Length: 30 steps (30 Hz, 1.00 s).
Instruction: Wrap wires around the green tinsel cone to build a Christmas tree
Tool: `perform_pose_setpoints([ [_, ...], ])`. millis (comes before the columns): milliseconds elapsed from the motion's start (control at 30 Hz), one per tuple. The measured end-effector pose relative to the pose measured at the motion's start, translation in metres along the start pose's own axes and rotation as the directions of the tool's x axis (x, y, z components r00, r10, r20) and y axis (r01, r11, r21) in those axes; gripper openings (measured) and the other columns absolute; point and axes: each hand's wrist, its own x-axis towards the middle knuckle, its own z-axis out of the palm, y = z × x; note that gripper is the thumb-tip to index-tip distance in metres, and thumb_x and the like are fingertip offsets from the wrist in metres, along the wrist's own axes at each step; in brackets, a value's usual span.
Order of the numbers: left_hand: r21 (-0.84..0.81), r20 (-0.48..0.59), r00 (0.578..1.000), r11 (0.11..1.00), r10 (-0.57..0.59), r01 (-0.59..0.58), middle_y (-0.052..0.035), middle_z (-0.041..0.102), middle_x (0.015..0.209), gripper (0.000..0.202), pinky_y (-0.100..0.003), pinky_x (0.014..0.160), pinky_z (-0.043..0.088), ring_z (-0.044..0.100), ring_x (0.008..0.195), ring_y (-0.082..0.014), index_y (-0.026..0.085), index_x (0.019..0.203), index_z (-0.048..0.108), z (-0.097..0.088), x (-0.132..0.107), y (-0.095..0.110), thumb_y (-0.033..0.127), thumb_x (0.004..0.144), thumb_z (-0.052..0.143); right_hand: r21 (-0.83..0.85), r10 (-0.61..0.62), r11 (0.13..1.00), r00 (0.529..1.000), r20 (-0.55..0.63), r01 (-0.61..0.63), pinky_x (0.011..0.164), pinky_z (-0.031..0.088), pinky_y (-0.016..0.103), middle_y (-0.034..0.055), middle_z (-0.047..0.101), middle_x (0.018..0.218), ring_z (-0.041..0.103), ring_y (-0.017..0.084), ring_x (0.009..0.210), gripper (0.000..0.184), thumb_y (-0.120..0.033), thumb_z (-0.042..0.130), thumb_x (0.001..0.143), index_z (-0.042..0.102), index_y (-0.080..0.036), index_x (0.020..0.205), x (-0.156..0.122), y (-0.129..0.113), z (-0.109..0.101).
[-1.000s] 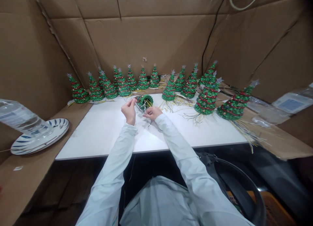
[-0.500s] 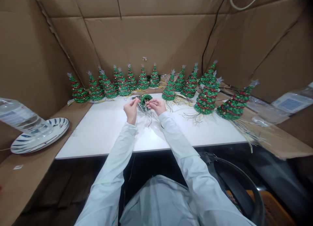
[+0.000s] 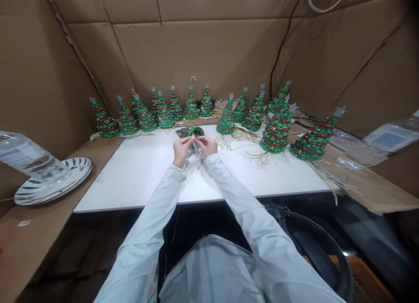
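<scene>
Hands closed in on the wires
My left hand [image 3: 182, 149] & right hand [image 3: 207, 145], apart 1 s ago, now touch; fingertips of both pinch the thin pale wires [image 3: 197, 153] under the small green-red beaded cone tree [image 3: 190, 131], which lies on its side on the white table board [image 3: 137, 172], just behind my hands

No legible text or labels.

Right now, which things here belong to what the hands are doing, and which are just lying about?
In hand: left hand, right hand, wire strands, tipped tree, standing trees, white tabletop.
Lying about: plate, water bottle, plastic bags.
</scene>
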Motion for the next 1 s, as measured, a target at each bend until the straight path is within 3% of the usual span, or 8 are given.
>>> perform_pose_setpoints([
  [133, -0.096, -0.032, 0.998, 0.994, -0.061, 0.058, -0.0041, 0.066, 0.070, 0.030, -0.022, 0.058, 0.040, 0.052, 0.061, -0.0098, 0.013, 0.077, 0.072, 0.000, 0.001, 0.000, 0.032, 0.054, 0.073, -0.187, -0.159, 0.969, 0.987, 0.020, 0.160, 0.072, 0.050, 0.026, 0.0037, 0.065, 0.082, 0.060, 0.013, 0.072, 0.014, -0.021, 0.054, 0.074, 0.067, -0.019, 0.079, -0.003, -0.001, 0.001],
  [267, -0.199, -0.057, 0.989, 0.972, -0.140, 0.126, -0.0026, 0.064, 0.065, 0.029, -0.021, 0.056, 0.039, 0.049, 0.058, -0.0078, 0.012, 0.074, 0.072, 0.000, 0.001, 0.001, 0.029, 0.052, 0.075, -0.231, -0.229, 0.944, 0.972, 0.059, 0.237, 0.073, 0.050, 0.025, 0.0042, 0.063, 0.086, 0.060, 0.013, 0.078, 0.022, -0.013, 0.049, 0.074, 0.067, -0.020, 0.085, -0.004, 0.000, 0.003],
  [600, -0.272, 0.027, 0.971, 0.933, -0.237, 0.235, -0.0046, 0.065, 0.069, 0.035, -0.020, 0.055, 0.039, 0.051, 0.059, -0.0075, 0.012, 0.073, 0.070, 0.002, -0.005, 0.009, 0.031, 0.045, 0.079, 0.000, -0.097, 0.995, 0.995, 0.021, 0.097, 0.075, 0.051, 0.024, 0.0005, 0.066, 0.079, 0.063, 0.011, 0.074, 0.015, -0.012, 0.050, 0.072, 0.058, -0.019, 0.082, -0.007, -0.003, 0.004],
  [833, -0.219, 0.061, 0.968, 0.942, -0.245, 0.253, -0.0043, 0.065, 0.073, 0.034, -0.021, 0.058, 0.041, 0.054, 0.061, -0.0081, 0.014, 0.075, 0.070, 0.001, -0.006, 0.010, 0.034, 0.048, 0.077, -0.013, -0.094, 0.995, 0.994, 0.064, 0.095, 0.078, 0.049, 0.025, 0.0008, 0.065, 0.081, 0.062, 0.012, 0.076, 0.017, -0.013, 0.047, 0.073, 0.057, -0.019, 0.084, -0.007, -0.003, 0.003],
  [1000, -0.154, 0.023, 0.979, 0.967, -0.200, 0.201, -0.0068, 0.066, 0.075, 0.037, -0.023, 0.059, 0.041, 0.056, 0.067, -0.0121, 0.012, 0.077, 0.070, 0.001, -0.004, 0.006, 0.038, 0.050, 0.075, -0.164, -0.157, 0.972, 0.984, 0.081, 0.168, 0.076, 0.049, 0.026, 0.0032, 0.062, 0.088, 0.059, 0.013, 0.077, 0.021, -0.013, 0.044, 0.073, 0.056, -0.019, 0.089, -0.007, -0.005, 0.002],
])
